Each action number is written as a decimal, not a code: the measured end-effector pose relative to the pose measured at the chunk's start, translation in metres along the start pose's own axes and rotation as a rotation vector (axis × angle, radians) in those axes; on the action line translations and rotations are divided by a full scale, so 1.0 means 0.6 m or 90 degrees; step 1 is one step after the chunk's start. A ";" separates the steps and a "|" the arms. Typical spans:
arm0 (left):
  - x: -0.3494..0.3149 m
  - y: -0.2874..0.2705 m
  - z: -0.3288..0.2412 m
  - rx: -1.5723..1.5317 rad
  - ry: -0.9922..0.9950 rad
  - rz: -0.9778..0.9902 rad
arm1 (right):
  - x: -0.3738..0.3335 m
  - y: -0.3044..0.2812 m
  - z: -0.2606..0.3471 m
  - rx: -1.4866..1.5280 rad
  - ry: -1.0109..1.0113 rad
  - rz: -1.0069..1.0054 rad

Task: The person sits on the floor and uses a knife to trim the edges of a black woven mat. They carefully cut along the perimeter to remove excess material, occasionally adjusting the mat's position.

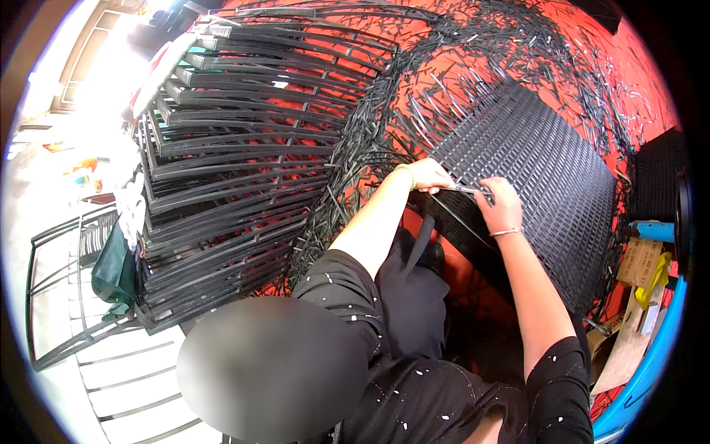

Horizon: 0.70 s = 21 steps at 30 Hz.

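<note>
1. Red floor [642, 70] as backdrop, strewn with black clippings [481, 38], thick toward 1 o'clock and again down the middle.
2. At 2 o'clock, the panel [536, 140]: black, tightly woven, sloping, close in front of the body.
3. At the panel's near edge, scissors [464, 189], blades toward 9 o'clock; too small to tell whether biting into anything.
4. Right hand [501, 205], near 3 o'clock, closed round the scissors' handles. Left hand [430, 175], at 2 o'clock, fingers curled in beside the blade tips; cannot tell whether pinching a loose end or steadying the edge.
5. Done, by the look of it: weave filled in across the broad face.
6. Remaining, as a judgement: strands [462, 96] bristling from the panel's 10 o'clock side, not yet cut short or tucked in; also a thin strip [464, 220] trailing below the hands. Probably past most weaving, partway through tidying ends.
7. Farther out: stacked black frames [229, 194] at 10 o'clock; another dark woven piece [658, 170] and a carton [640, 263] near 3 o'clock.
</note>
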<state>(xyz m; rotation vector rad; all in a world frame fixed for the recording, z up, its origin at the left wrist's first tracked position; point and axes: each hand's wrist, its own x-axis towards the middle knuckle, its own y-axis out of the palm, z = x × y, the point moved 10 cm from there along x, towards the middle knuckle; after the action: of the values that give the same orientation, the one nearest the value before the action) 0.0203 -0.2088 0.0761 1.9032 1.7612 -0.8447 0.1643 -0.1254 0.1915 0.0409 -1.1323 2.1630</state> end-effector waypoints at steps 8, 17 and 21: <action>0.002 -0.002 -0.011 -0.003 -0.005 -0.034 | -0.084 -0.018 -0.052 0.075 -0.001 0.095; -0.082 0.000 -0.048 -0.065 0.027 -0.226 | -0.095 -0.032 -0.112 0.079 0.099 0.047; -0.091 -0.002 -0.039 -0.056 -0.004 -0.291 | -0.103 -0.031 -0.112 0.092 0.106 0.048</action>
<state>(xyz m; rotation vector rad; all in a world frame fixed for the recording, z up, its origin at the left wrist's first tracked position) 0.0218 -0.2335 0.1303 1.4602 2.2306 -0.9012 0.2409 -0.1031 0.1430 -0.1175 -0.8966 2.2651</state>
